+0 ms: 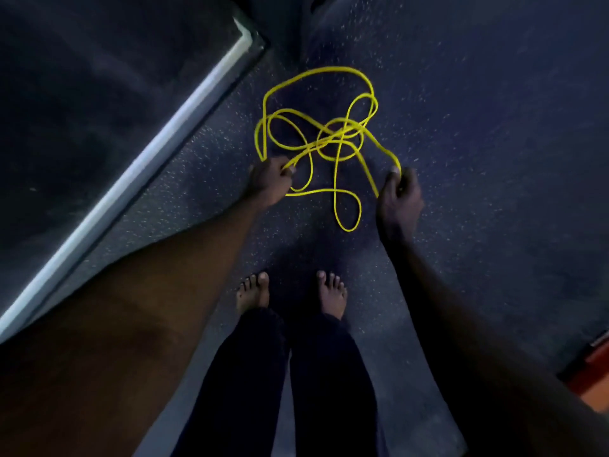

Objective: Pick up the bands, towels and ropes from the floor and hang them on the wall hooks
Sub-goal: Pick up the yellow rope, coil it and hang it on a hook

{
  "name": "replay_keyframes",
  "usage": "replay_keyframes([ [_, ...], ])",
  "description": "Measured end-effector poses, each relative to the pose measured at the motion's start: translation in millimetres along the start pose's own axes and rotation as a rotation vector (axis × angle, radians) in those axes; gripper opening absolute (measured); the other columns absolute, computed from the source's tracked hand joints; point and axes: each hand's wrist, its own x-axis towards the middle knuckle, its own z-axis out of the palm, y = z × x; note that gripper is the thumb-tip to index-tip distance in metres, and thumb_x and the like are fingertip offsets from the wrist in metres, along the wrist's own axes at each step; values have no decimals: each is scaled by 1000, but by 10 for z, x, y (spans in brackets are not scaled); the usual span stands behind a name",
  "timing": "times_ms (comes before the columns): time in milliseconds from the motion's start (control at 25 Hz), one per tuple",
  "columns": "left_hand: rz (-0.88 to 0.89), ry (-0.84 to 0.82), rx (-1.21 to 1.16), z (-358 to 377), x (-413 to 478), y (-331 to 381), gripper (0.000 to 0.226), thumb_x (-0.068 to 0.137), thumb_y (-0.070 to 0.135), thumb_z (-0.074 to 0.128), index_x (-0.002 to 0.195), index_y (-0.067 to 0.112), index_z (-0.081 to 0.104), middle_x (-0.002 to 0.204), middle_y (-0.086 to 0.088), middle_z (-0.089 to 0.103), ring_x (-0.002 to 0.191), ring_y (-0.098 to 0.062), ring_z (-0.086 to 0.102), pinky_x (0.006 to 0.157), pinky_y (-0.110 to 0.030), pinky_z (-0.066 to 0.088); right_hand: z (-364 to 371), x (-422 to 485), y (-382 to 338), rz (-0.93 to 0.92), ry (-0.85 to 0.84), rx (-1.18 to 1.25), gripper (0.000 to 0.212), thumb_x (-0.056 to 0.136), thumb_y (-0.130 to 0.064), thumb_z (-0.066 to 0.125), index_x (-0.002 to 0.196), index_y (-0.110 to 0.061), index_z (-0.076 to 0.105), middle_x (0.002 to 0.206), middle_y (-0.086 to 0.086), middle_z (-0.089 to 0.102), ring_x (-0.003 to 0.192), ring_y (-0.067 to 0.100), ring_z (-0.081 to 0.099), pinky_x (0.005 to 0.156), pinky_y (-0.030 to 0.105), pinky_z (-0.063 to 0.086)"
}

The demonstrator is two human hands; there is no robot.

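Observation:
A thin yellow rope [324, 135] lies in a loose tangle of loops on the dark speckled floor [478, 127], just ahead of my bare feet. My left hand [270, 181] is closed on several strands at the tangle's left side. My right hand [398, 196] pinches one strand at the right side, between thumb and fingers. Both arms reach straight down. A long loop of the rope trails back toward my feet between the hands. No wall hooks, bands or towels are in view.
A dark mat or raised platform with a pale edge strip [158, 140] runs diagonally along the left. An orange object [593, 374] shows at the right edge. My feet [291, 293] stand close behind the rope. The light is dim.

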Motion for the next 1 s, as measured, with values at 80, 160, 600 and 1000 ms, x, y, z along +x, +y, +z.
replay_keyframes([
  [80,-39,16,-57,-434,-278,180,20,86,27,55,92,13,69,91,-14,71,88,-31,66,74,-38,52,-209,-96,-431,18,-12,-13,23,104,-30,44,83,-20,44,73,1,47,71,18,42,62,28,24],
  [160,-69,24,-139,-838,-601,352,15,88,25,57,86,14,67,85,-11,71,82,-27,67,70,-34,51,-440,-177,-843,-6,-62,-28,23,103,-31,45,83,-20,45,71,0,48,71,19,44,62,29,23],
  [600,-188,349,-361,-3171,-2941,1767,28,86,40,58,67,20,65,69,-3,68,72,-24,66,68,-35,49,-1993,-1002,-3502,-323,-601,-229,27,95,-41,49,95,-20,66,82,7,62,80,21,60,67,30,37],
  [1000,-510,951,-869,-4018,-5350,1811,24,89,26,58,69,15,67,53,0,56,44,-8,50,57,-28,40,-3194,-1576,-4693,-387,-593,-56,21,98,-30,50,91,-18,66,69,6,60,43,13,57,46,23,45],
])
